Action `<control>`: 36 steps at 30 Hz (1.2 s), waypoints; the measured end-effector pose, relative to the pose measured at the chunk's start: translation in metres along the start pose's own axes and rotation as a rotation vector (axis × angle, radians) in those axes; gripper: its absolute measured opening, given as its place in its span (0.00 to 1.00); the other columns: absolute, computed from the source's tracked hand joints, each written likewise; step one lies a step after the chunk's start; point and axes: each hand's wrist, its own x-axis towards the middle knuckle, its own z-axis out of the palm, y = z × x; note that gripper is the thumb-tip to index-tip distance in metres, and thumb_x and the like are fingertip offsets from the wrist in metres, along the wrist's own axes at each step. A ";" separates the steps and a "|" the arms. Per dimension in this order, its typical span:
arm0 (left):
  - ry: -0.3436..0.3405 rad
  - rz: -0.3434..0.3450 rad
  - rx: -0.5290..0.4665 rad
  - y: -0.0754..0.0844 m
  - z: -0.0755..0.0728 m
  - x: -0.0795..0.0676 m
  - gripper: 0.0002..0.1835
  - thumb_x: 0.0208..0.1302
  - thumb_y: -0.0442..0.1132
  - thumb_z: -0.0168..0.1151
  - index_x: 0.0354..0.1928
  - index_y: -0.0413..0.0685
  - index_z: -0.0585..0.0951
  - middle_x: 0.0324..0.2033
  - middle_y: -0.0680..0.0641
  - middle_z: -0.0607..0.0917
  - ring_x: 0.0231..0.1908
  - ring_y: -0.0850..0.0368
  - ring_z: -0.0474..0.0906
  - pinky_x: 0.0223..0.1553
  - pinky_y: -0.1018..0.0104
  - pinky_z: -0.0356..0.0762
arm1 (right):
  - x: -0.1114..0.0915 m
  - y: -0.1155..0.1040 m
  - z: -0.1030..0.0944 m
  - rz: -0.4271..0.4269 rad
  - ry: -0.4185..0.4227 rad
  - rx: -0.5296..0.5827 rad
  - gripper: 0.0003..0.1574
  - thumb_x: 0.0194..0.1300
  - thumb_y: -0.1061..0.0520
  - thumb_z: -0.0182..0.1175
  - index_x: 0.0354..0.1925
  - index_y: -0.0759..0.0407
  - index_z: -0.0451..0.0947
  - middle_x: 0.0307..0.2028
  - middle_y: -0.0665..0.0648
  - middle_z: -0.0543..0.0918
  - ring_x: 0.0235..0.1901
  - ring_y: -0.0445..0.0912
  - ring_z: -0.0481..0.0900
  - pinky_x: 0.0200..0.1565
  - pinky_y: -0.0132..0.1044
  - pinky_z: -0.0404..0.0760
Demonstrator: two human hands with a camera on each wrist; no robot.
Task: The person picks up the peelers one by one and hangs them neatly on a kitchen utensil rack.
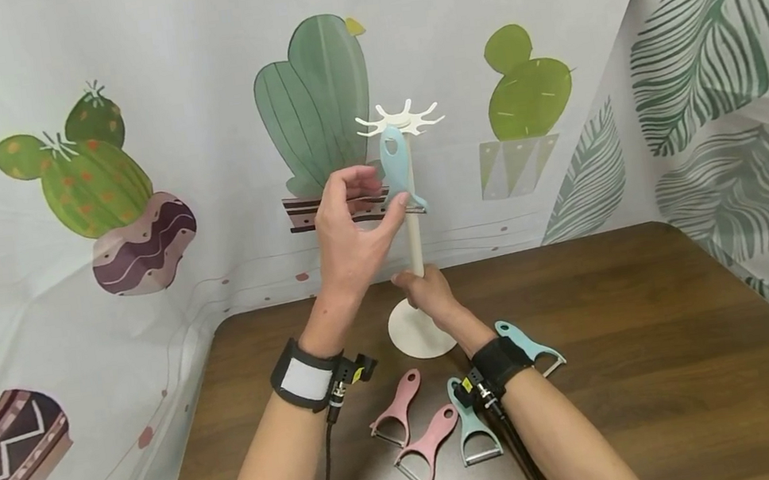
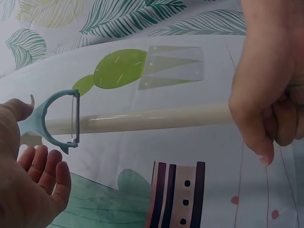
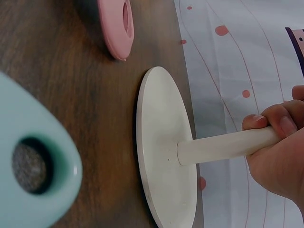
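Note:
A cream hook stand with a ring of prongs at its top stands on its round base. My right hand grips the pole low down, fingers wrapped round it. A light blue peeler hangs at the stand's front, handle up and blade down. My left hand is raised beside this peeler. Its thumb is near the peeler's lower part and its fingers are spread apart from the handle; whether the thumb touches it I cannot tell.
On the brown table lie two pink peelers, one nearer the stand and one nearer me. Two light blue peelers lie near my right forearm, one left of it and one beyond it. A printed cloth hangs behind.

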 end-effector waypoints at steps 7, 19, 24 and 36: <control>-0.012 -0.013 0.012 -0.004 -0.007 -0.011 0.20 0.57 0.30 0.68 0.48 0.29 0.74 0.38 0.34 0.78 0.39 0.41 0.77 0.38 0.48 0.78 | 0.000 0.000 0.001 0.002 0.021 0.002 0.28 0.67 0.55 0.55 0.11 0.55 0.62 0.10 0.49 0.58 0.13 0.44 0.54 0.19 0.36 0.55; -0.065 -0.086 0.081 -0.016 -0.012 -0.030 0.18 0.59 0.34 0.67 0.49 0.34 0.75 0.40 0.39 0.80 0.41 0.45 0.78 0.39 0.49 0.79 | -0.001 -0.001 0.000 0.005 0.034 0.001 0.27 0.66 0.55 0.55 0.11 0.55 0.62 0.10 0.49 0.58 0.12 0.44 0.55 0.19 0.36 0.56; -0.091 -0.093 0.087 -0.016 -0.013 -0.041 0.17 0.59 0.32 0.66 0.48 0.31 0.75 0.39 0.37 0.79 0.39 0.43 0.78 0.36 0.45 0.78 | -0.002 0.000 0.000 0.013 0.047 -0.015 0.27 0.65 0.55 0.56 0.10 0.55 0.62 0.09 0.50 0.59 0.12 0.44 0.55 0.19 0.37 0.56; -0.152 -0.174 0.117 -0.033 -0.015 -0.069 0.16 0.59 0.31 0.67 0.48 0.33 0.75 0.38 0.39 0.79 0.39 0.40 0.78 0.34 0.43 0.79 | 0.001 0.002 0.001 -0.003 0.048 0.016 0.26 0.63 0.55 0.55 0.10 0.54 0.61 0.10 0.49 0.58 0.12 0.43 0.54 0.17 0.35 0.54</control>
